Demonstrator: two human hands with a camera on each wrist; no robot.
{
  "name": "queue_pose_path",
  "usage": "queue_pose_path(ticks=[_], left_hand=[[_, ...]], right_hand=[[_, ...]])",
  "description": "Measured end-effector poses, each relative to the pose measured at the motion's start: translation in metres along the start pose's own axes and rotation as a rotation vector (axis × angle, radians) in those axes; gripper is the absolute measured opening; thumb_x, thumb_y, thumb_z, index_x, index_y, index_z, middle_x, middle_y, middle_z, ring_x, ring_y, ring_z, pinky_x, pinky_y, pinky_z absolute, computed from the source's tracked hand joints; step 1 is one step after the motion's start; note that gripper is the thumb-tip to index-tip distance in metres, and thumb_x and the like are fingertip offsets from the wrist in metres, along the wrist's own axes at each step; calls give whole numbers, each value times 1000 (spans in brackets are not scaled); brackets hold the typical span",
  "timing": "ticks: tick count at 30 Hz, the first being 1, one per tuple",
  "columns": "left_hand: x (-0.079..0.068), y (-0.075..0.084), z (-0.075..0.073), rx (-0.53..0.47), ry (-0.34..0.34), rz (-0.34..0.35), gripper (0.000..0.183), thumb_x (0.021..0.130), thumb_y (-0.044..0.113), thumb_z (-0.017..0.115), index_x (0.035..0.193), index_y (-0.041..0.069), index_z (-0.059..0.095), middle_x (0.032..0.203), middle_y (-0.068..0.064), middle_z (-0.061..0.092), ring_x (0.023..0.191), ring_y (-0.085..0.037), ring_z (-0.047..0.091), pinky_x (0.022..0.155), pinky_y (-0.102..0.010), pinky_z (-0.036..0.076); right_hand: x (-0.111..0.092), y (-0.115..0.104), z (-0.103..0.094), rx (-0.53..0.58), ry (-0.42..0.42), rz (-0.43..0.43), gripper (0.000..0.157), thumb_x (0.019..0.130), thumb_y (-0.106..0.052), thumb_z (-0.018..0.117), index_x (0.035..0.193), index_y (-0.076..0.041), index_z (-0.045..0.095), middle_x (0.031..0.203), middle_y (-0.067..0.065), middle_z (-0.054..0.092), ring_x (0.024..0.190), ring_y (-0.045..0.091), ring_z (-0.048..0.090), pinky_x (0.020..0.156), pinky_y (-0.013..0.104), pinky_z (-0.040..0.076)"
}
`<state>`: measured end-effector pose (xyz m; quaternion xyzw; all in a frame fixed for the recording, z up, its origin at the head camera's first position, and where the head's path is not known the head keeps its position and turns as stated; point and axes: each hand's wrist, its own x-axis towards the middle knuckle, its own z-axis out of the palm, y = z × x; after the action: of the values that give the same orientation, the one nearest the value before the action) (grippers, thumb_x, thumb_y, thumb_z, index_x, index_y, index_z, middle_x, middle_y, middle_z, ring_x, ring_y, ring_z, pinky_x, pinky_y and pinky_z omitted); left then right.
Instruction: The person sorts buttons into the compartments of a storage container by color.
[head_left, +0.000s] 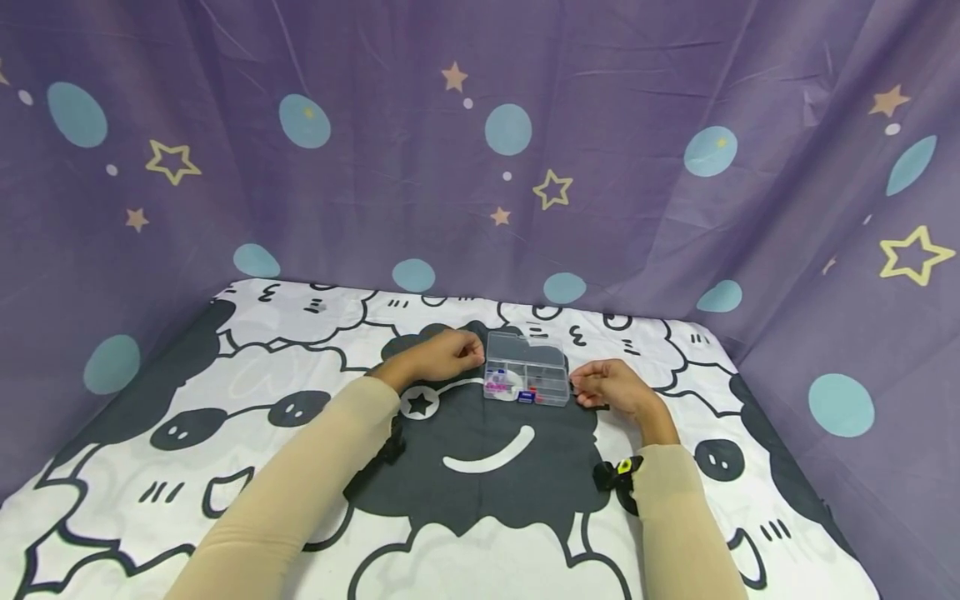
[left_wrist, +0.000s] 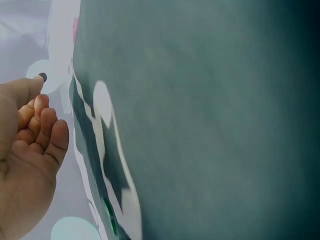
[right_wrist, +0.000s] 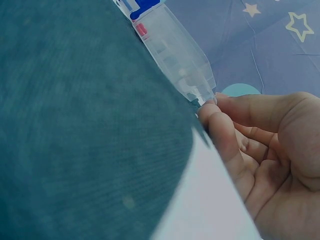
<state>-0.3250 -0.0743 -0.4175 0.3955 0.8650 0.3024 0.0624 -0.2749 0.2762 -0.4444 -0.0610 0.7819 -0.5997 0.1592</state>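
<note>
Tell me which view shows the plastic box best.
The head view: the whole box is in frame, seen from above. The right wrist view cuts it off at the top; the left wrist view shows none clearly.

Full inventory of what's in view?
Divided box: 1, clear, open, on cloth
Blue pieces: several, blue, in box
Pink pieces: count unclear, pink, box's left side
Red pieces: count unclear, red, in box
Tiny thing: 1, dark, in left hand
Cloth: 1, black and white, under box
Curtain: 1, purple, behind and beside cloth
Wrist gear: 1+, black, right arm
Sleeves: 2, beige, both arms
Left hand: 1, bare, left of box
Right hand: 1, bare, right of box
</note>
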Motion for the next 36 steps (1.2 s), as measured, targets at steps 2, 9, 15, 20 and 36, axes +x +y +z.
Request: queue_pose_path(ticks=[2,9,15,20,36], left_hand=[[3,3,2,-4,-2,7,10,104,15,60,99,8,65,78,2,57,64,-10,47,66,-29,43],[14,14,8,-4,-7,41,12,105,14,59,100,6,65,81,0,59,66,-10,49,68,-29,45],[21,20,13,-25,-1,67,13,105,13,58,99,4,65,77,0,58,63,-11,47,67,-30,45],[28,21,20,-41,-7,74,14,105,12,58,100,2,66,76,0,58,62,-10,47,67,-29,45],[39,32,25,-17,0,42,13,103,11,60,96,2,67,73,3,58,61,-8,48,65,-26,45]], right_hand=[[0,0,0,0,0,0,25,101,0,59,117,18,59,84,7,65,70,11,65,66,25,57],[2,1,-1,1,5,1,24,101,0,58,118,18,59,84,7,65,69,11,64,66,25,57],[3,2,-1,2,2,3,24,101,0,58,118,18,59,84,7,66,69,11,65,66,25,57],[2,2,0,7,0,4,25,100,2,57,118,19,58,83,7,66,69,11,65,66,25,57],[2,2,0,17,2,1,25,100,1,58,117,18,59,83,7,65,69,12,65,65,24,57]])
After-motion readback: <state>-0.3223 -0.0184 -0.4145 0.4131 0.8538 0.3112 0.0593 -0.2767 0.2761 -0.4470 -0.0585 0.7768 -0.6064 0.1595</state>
